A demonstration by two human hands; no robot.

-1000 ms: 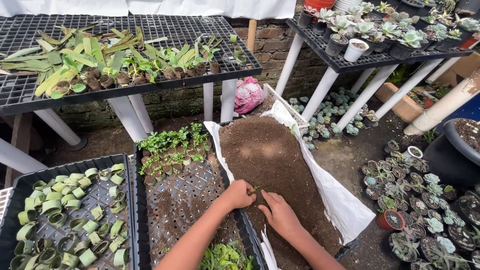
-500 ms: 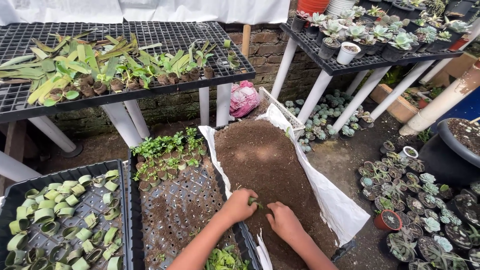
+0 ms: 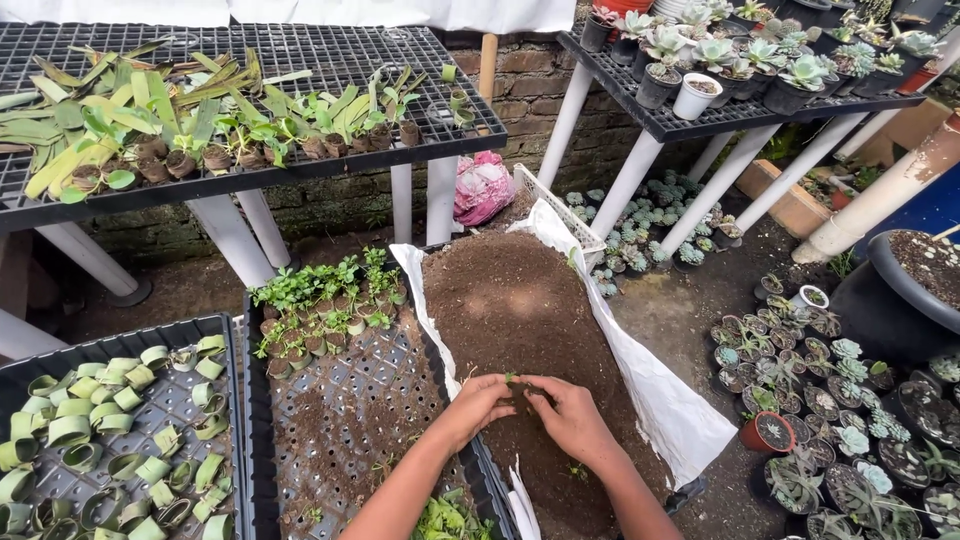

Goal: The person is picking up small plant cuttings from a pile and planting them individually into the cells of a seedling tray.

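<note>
While both hands are meeting over the heap of dark brown soil (image 3: 510, 300) on the white plastic sheet (image 3: 690, 420), the left hand (image 3: 478, 403) and right hand (image 3: 570, 415) are pinching, fingers curled, a tiny green seedling (image 3: 512, 380).

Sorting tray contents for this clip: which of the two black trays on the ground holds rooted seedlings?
The black tray nearer the soil, beside the left hand: small seedlings fill its far end. The leftmost tray holds only rolled green leaf rings.
</note>
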